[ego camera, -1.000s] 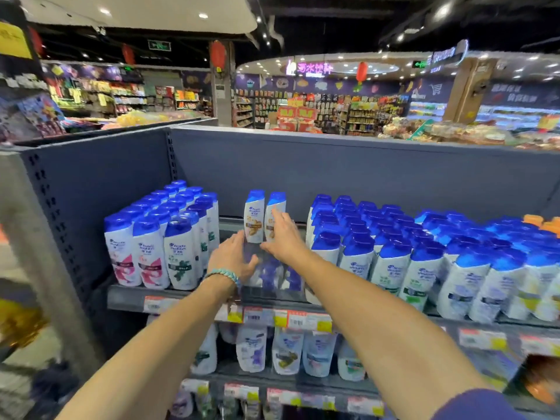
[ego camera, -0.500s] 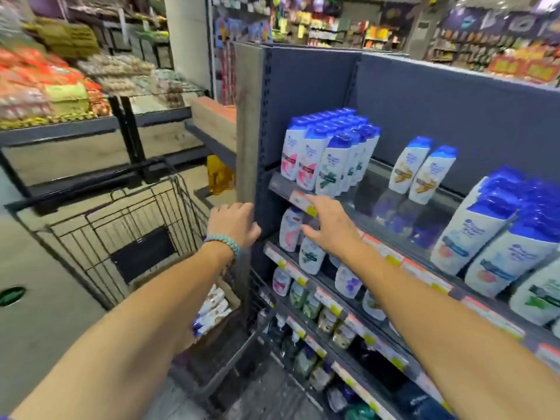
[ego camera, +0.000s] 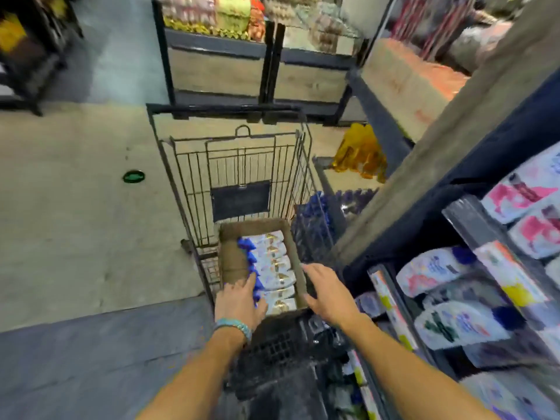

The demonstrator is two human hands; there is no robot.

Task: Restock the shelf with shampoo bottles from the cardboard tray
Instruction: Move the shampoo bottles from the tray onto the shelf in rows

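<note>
Down in the wire shopping cart in front of me sits the cardboard tray, its brown walls open at the top, with a row of white shampoo bottles lying on their sides inside, blue caps pointing to my left. My left hand, with a turquoise bead bracelet on the wrist, reaches into the near end of the tray, fingers curled loosely over the blue caps of the nearest bottles; motion blur keeps me from telling whether it has closed on one. My right hand is spread open and empty, palm down, just beside the tray's right wall, with its fingertips near the rim. To my right runs the shelf, its tiers holding white bottles with blue caps and coloured labels, all blurred. Beyond the cart lies a pale floor and a display of packaged goods
</note>
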